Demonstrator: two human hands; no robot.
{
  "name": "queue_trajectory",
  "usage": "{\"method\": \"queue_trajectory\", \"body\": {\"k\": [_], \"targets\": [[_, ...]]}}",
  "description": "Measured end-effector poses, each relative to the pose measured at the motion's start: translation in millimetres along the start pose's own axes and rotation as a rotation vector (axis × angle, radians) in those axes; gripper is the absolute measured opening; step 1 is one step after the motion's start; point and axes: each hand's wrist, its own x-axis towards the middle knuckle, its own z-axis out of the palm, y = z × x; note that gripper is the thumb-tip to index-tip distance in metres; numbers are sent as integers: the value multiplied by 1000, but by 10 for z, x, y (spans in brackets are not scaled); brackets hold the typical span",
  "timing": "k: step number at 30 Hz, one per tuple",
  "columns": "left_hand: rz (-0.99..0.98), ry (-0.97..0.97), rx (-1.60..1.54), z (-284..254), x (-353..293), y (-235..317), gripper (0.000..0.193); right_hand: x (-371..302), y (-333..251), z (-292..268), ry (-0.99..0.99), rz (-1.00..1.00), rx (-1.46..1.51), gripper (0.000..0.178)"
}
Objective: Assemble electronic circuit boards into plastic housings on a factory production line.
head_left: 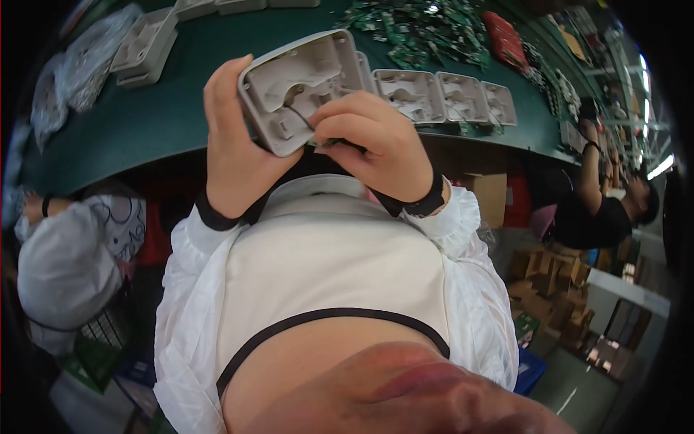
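Observation:
My left hand [235, 137] grips a light grey plastic housing [254, 94] by its left side, tilted above the table edge with its hollow inside toward me. Ribs, posts and a small round metal part show in it, and a thin dark wire [296, 114] runs from there toward my right fingers. At the housing's lower right corner my right hand [383, 145] is closed in a pinch. A sliver of a small green circuit board [332, 142] shows between its fingertips; the rest is hidden by the fingers.
Similar housings [408, 95] stand in a row on the green table [173, 123], right of my hands. Behind them lie a heap of green circuit boards [426, 32] and a red bag [504, 40]. Stacked housings [144, 47] and clear plastic bags [90, 61] are left. People [69, 260] work on both sides.

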Motion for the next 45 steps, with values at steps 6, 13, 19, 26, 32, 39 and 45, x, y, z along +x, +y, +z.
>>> {"method": "queue_trajectory", "body": {"k": [6,13,19,26,32,39,45], "targets": [[-102,15,2,-67,-101,-31,110,-7,123,97,-39,-104,-44,28],[-204,19,4,-173,-149,-209,112,90,243,304,-48,-91,63,22],[-362,2,-202,-234,-212,-310,112,200,275,554,-10,96,171,18],[-387,-5,-201,-548,-161,-437,115,485,243,822,-34,37,38,10],[-459,-174,-283,-706,-113,-775,116,598,298,1086,-160,113,-46,9],[-567,-325,-328,-634,-83,-1052,110,577,452,1217,-196,214,-144,7],[-567,-466,-196,-637,88,-1077,103,451,428,1035,-139,151,-163,17]]}}
